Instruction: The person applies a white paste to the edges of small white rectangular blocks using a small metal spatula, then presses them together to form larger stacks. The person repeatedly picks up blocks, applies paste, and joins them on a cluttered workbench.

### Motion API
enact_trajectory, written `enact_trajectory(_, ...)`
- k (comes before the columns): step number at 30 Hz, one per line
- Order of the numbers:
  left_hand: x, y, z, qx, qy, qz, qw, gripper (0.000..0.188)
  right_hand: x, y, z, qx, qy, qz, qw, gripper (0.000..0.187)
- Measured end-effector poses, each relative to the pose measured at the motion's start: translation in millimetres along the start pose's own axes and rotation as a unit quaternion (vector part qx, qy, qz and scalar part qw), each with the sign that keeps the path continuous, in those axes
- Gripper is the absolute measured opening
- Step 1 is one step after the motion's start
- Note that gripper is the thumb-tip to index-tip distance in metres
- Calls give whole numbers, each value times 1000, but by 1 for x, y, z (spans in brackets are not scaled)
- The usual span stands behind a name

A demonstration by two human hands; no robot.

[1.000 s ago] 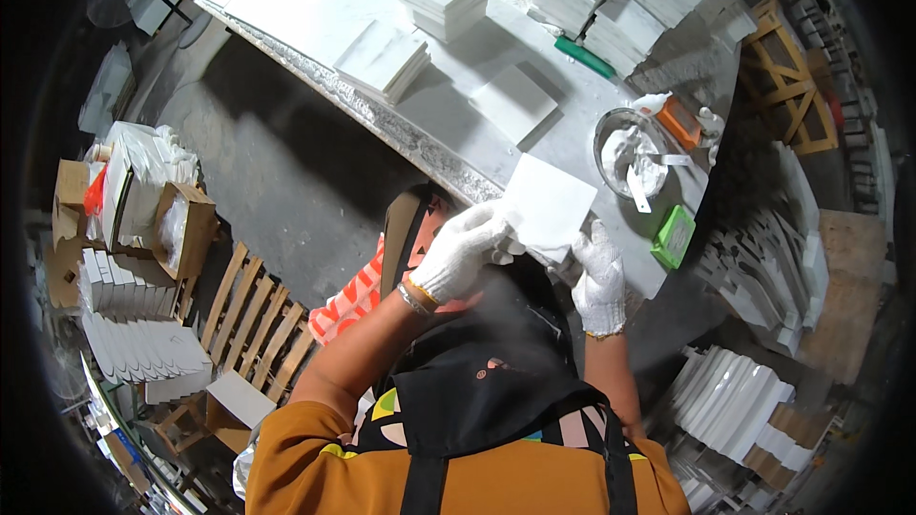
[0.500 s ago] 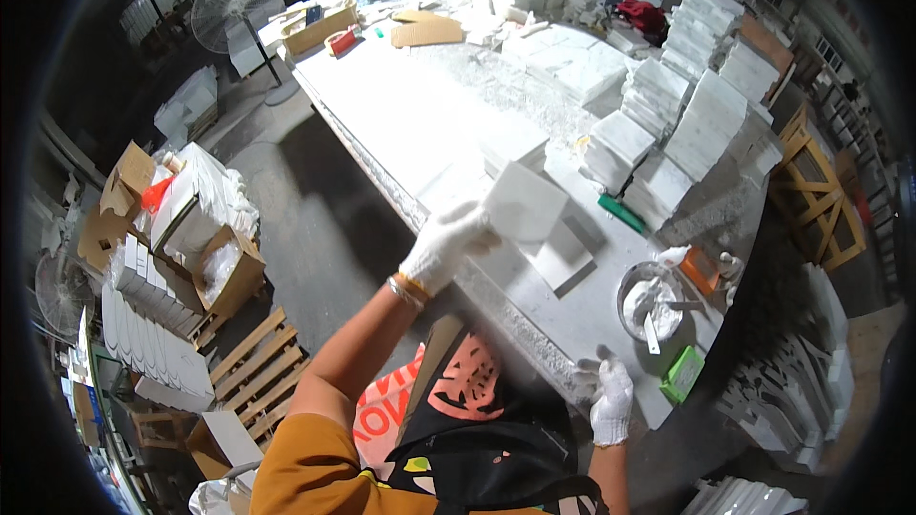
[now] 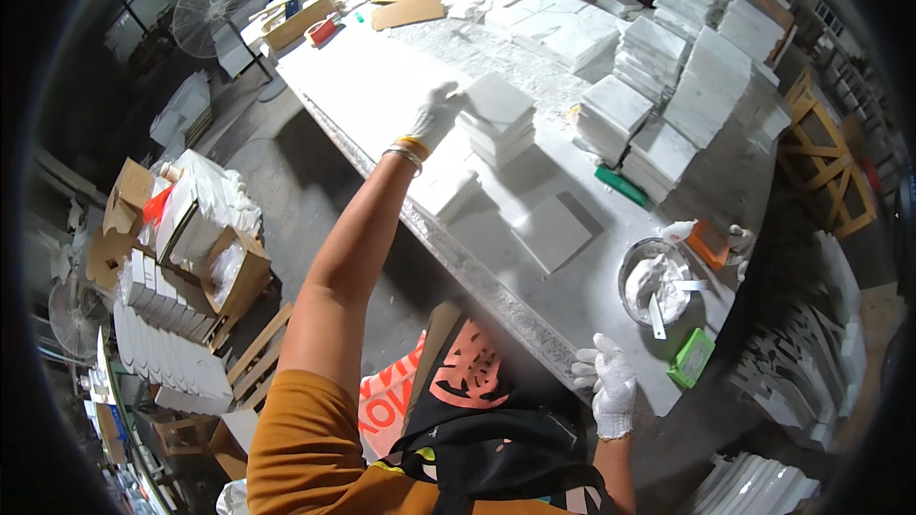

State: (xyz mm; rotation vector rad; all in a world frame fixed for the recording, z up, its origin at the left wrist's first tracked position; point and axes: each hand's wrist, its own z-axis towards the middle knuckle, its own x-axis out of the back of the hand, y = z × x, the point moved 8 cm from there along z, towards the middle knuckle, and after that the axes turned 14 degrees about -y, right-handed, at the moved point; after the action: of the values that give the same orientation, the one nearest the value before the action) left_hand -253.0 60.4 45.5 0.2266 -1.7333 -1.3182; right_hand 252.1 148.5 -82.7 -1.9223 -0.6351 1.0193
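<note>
My left hand, in a white knit glove, reaches over the worktable beside the left edge of a short stack of white stone tiles. Its fingers look apart and I see nothing in them; glare hides whether they touch the stack. A lower pile of tiles lies by the table's near edge. One square tile lies flat to the right of that. My right hand, also gloved, is at the table's near edge with spread fingers and holds nothing. Close to it are a metal bowl of white paste and a green box.
Tall stacks of white tiles rise at the right of the table. A green block and an orange box lie nearby. Cardboard boxes stand on the floor at left, with a fan behind.
The tile my left hand carried is out of that hand, and the hand has moved farther forward to the short stack. The right hand stays at the table edge, fingers spread wider.
</note>
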Motion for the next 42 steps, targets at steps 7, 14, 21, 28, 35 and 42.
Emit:
enact_trajectory(7,-63,70,-84,-111,-101,-128,980,61,-6,-6,-3,-24,23,-20,999,40)
enact_trajectory(14,-178,53,-154,-105,-91,265,954,105,-2,0,2,-20,-15,17,1000,40)
enact_trajectory(21,-196,46,-146,-15,-95,311,945,108,-1,5,3,-31,-17,22,999,40)
enact_trajectory(28,-170,57,-163,-14,-134,114,984,118,-13,-14,1,9,6,-35,999,46)
enact_trajectory(35,-198,81,-261,-135,-104,47,984,123,-35,-22,15,64,33,-16,997,57)
enact_trajectory(42,-211,50,-292,55,-329,-255,908,94,-22,-34,-20,67,36,20,997,46)
